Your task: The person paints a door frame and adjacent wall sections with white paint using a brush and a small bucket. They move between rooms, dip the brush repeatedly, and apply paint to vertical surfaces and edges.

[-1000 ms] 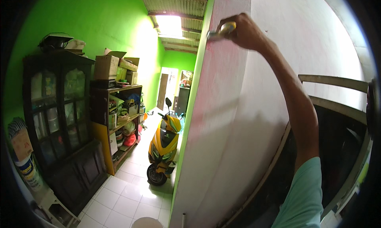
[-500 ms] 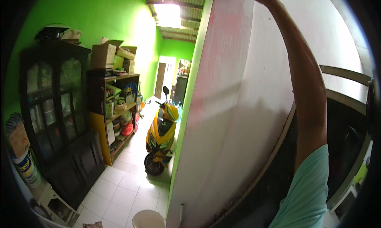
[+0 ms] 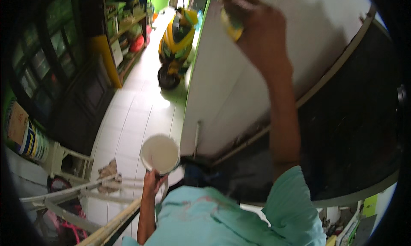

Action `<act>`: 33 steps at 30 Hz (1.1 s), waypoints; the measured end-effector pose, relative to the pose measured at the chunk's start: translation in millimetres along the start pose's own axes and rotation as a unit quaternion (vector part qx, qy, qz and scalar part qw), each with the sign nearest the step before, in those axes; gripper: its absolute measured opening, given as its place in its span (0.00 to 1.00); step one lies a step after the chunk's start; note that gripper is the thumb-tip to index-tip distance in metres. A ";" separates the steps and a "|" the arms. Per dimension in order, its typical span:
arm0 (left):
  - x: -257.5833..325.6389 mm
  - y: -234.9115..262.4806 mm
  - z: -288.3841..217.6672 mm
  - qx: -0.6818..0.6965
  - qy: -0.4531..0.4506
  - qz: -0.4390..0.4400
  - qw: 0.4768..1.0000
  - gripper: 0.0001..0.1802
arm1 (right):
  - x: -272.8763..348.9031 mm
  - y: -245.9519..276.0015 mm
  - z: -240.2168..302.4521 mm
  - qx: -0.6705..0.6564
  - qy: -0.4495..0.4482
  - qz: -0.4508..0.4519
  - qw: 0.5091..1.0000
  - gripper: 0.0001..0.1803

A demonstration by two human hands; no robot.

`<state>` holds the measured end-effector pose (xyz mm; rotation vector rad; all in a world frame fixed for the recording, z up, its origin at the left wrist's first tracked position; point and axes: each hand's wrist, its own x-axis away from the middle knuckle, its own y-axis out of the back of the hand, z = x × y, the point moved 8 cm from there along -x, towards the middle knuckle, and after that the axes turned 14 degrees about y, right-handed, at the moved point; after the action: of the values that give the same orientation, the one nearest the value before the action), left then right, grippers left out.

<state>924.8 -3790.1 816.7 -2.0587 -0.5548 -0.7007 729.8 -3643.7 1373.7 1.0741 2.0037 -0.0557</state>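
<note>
My left hand (image 3: 153,182) is closed on the near rim of a white bucket (image 3: 147,160), whose inside looks whitish. Raised high in front of the pale wall (image 3: 239,87), my right hand (image 3: 262,27) grips what looks like a paintbrush (image 3: 233,26). Its yellowish handle shows beside the fingers, and a pale end sticks out at the top edge. Motion smears that hand and the brush, so I cannot tell whether the brush touches the wall.
Below the wall is a large dark panel (image 3: 342,130) with a pale frame. A yellow scooter (image 3: 177,36) stands on the tiled floor. Dark cabinet (image 3: 81,87) and loaded shelves (image 3: 128,27) line the left. Pale ladder-like rails (image 3: 85,188) and a labelled tub (image 3: 34,141) are lower left.
The view has tipped downward. My right hand has come down from the top edge, still gripping the brush. My left hand and the whole bucket now show.
</note>
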 end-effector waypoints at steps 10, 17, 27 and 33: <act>36.1 -12.7 9.1 -0.075 0.020 0.007 0.997 0.22 | 252.3 -87.1 187.9 -0.468 -0.386 0.146 0.781 0.09; 47.2 -24.4 19.7 -0.133 0.018 -0.061 0.989 0.24 | 263.6 -53.0 200.8 -0.546 -0.520 0.107 0.648 0.06; 55.3 -47.8 27.0 -0.128 0.001 -0.064 0.990 0.19 | 253.1 -79.9 292.2 -0.602 -0.416 0.228 0.642 0.07; 58.7 -57.8 29.2 -0.149 -0.004 -0.060 0.987 0.19 | 263.5 -113.7 326.9 -0.576 -0.368 0.277 0.676 0.08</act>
<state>940.9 -3727.9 876.0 -2.3182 -0.6126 -0.8919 789.6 -3669.2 943.6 0.5526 0.5934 0.8573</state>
